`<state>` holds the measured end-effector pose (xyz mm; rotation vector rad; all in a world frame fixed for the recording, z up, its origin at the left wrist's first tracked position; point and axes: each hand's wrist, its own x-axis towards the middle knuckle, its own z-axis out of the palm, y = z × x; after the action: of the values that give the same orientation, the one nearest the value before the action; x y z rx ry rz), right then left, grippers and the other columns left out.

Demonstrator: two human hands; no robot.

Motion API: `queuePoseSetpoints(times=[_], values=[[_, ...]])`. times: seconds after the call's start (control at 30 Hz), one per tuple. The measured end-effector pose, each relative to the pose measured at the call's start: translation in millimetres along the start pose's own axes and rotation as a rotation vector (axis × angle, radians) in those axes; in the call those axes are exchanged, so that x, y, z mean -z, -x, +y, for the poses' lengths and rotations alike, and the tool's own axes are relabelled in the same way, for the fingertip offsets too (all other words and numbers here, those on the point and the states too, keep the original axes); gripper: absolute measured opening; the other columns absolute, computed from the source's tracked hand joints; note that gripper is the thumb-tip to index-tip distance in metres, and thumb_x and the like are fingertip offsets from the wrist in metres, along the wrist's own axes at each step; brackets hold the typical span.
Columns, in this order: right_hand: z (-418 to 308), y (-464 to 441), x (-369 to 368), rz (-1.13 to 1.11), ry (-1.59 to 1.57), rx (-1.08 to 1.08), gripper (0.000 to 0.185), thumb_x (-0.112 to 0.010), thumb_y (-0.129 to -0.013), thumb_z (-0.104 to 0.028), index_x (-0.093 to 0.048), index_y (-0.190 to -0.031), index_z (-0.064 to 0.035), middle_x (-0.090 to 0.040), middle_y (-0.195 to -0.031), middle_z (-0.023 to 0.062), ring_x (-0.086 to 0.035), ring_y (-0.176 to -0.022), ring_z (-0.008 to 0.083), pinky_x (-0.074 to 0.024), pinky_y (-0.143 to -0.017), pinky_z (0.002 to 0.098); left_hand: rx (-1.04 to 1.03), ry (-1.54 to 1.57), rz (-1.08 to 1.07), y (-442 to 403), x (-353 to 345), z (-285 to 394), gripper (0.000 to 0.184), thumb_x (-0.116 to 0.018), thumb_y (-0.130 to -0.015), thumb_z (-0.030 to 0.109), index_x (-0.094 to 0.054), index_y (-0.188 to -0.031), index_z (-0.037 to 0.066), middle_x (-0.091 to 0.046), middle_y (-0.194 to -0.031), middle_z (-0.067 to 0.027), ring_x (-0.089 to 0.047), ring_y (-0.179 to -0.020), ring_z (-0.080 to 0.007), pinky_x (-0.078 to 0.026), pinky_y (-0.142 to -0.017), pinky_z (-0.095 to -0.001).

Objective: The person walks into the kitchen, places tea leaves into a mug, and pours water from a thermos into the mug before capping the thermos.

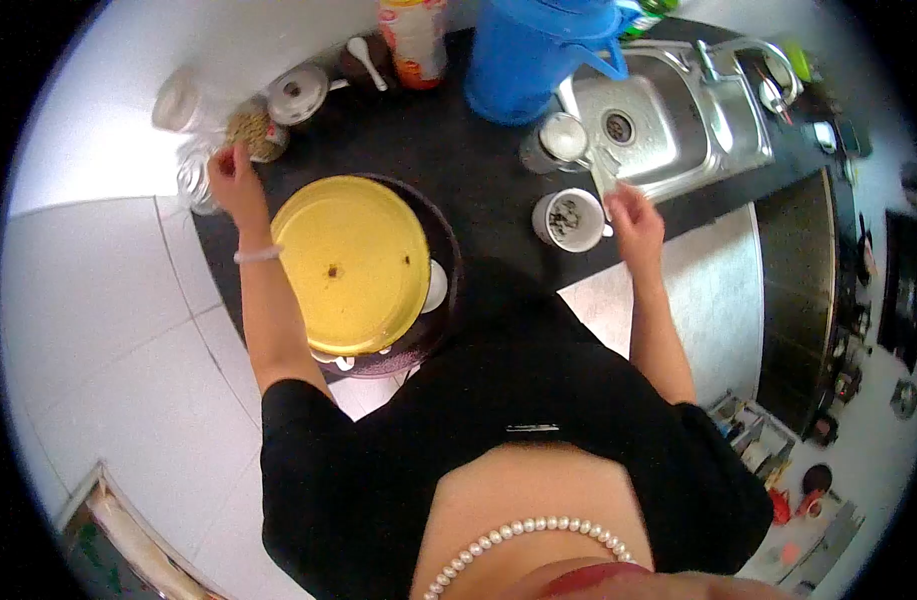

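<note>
At the counter's left end my left hand point(236, 185) is closed beside a jar of greenish-brown grains point(256, 136); whatever its fingers pinch is too small to make out. A glass jar point(195, 178) stands just left of that hand. My right hand point(633, 220) is closed on a pale, thin item point(603, 178), beside a white mug point(570, 220) with dark and pale bits inside. Behind the mug is a glass jar with a white top point(563, 137). Near my left forearm a round yellow lid point(353, 265) covers most of a dark round tray point(446, 235).
A blue jug point(528, 65) stands at the back, left of the steel sink point(668, 120). Along the wall are an orange-and-white package point(414, 45), a white spoon point(366, 62) on a dark container, and a lidded pot point(298, 95).
</note>
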<state>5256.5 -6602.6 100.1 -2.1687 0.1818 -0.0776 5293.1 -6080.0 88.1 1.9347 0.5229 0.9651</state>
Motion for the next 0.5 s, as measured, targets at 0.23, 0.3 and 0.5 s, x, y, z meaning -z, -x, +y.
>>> queuePoseSetpoints(times=[0.23,0.3,0.5], values=[[-37.2,-131.7,23.2,0.204,-0.572,0.205,0.029,-0.060,-0.083,-0.020,-0.059,-0.099,0.0038,-0.064,-0.088,0.0092,-0.059,-0.078,0.0127,-0.0470,-0.071,0.0241,0.112,0.233,-0.148,60.4,8.5,75.8,0.014,-0.058,-0.085,0.014,-0.056,-0.085,0.000,-0.054,-0.071,-0.0022,-0.049,-0.062,-0.0072,-0.040,-0.057,-0.0197],[-55.5,-171.4,21.5,0.185,-0.665,0.269,0.029,-0.054,-0.086,-0.021,-0.057,-0.101,0.0036,-0.062,-0.097,0.0118,-0.060,-0.091,0.0186,-0.0480,-0.080,0.0298,0.090,0.223,-0.144,83.2,14.5,100.6,0.013,-0.057,-0.085,0.013,-0.056,-0.086,0.000,-0.054,-0.071,-0.0024,-0.049,-0.062,-0.0074,-0.041,-0.059,-0.0198],[-76.2,-257.7,-21.7,-0.061,-0.661,0.417,0.030,-0.048,-0.089,-0.034,-0.058,-0.082,-0.0061,-0.058,-0.079,0.0036,-0.053,-0.071,0.0121,-0.0421,-0.066,0.0263,0.165,0.092,0.027,168.1,44.4,142.8,0.011,-0.054,-0.086,0.010,-0.053,-0.091,0.000,-0.054,-0.073,-0.0030,-0.050,-0.065,-0.0080,-0.043,-0.062,-0.0204]])
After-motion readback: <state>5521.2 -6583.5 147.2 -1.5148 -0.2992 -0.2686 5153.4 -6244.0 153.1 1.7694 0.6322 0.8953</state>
